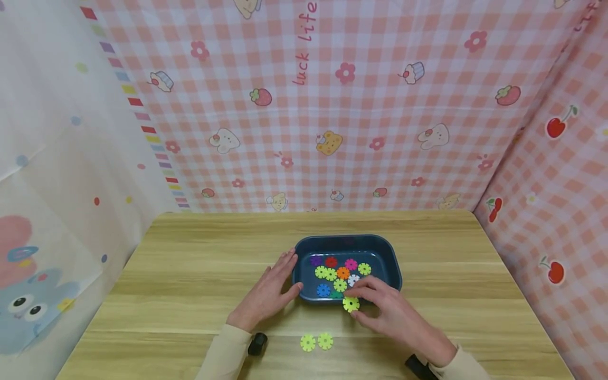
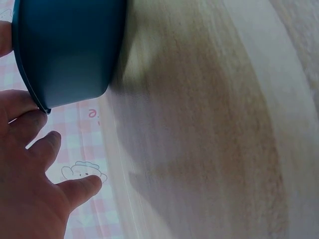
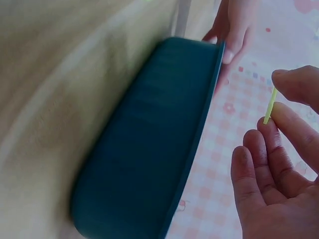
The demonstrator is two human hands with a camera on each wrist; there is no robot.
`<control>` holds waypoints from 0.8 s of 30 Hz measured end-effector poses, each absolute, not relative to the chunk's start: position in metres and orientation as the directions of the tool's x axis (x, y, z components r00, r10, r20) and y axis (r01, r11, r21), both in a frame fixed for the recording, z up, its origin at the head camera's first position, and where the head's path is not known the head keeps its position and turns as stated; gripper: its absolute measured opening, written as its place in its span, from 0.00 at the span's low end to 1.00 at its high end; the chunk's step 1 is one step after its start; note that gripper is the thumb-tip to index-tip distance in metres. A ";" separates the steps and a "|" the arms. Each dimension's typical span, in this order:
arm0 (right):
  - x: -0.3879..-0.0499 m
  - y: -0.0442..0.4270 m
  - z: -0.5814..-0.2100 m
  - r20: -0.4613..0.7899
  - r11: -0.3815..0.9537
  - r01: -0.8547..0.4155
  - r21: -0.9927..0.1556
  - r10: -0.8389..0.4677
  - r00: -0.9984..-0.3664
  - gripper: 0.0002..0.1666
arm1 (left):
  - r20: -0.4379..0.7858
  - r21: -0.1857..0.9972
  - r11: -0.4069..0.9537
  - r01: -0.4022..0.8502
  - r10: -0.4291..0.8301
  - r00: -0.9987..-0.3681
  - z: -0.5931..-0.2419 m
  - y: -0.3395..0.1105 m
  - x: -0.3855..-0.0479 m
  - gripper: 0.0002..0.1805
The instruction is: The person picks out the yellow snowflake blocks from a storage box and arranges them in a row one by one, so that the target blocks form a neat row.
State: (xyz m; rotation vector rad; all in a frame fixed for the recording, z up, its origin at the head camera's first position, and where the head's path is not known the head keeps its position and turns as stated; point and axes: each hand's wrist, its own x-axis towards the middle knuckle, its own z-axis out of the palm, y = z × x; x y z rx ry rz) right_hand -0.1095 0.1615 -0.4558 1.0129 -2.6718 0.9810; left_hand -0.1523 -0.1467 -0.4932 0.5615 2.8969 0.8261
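My right hand (image 1: pixel 391 311) pinches a yellow-green notched plastic disc (image 1: pixel 351 304) by its edge, just over the near rim of a dark blue basin (image 1: pixel 393 264). Seen edge-on in the right wrist view, this disc (image 3: pixel 270 106) sits between thumb and fingertips. The fingers of my left hand (image 1: pixel 268 290) rest on the basin's left rim, fairly straight, with the thumb at the near left corner. Inside the basin lie several discs, among them an orange disc (image 1: pixel 343 273), a blue disc (image 1: pixel 323 290) and a purple disc (image 1: pixel 315 260). A green one is partly hidden by the near rim.
Two yellow-green discs, a left one (image 1: pixel 307 343) and a right one (image 1: pixel 325 341), lie side by side on the wooden table (image 1: pixel 190 295) in front of the basin. A checked cloth (image 1: pixel 304 116) hangs behind the table, with more cloth on both sides.
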 end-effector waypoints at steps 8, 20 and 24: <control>-0.093 0.158 -0.457 0.257 0.585 -0.584 -0.563 -0.548 -0.796 0.21 | 0.023 0.529 0.785 0.323 0.367 -0.930 -0.492 -0.147 -0.152 0.40; -0.080 0.156 -0.474 0.250 0.557 -0.617 -0.557 -0.595 -0.763 0.21 | 0.037 0.527 0.782 0.333 0.370 -0.928 -0.493 -0.146 -0.153 0.40; -0.080 0.156 -0.476 0.144 0.563 -0.553 -0.614 -0.608 -0.780 0.21 | 0.035 0.527 0.782 0.332 0.370 -0.928 -0.493 -0.146 -0.152 0.40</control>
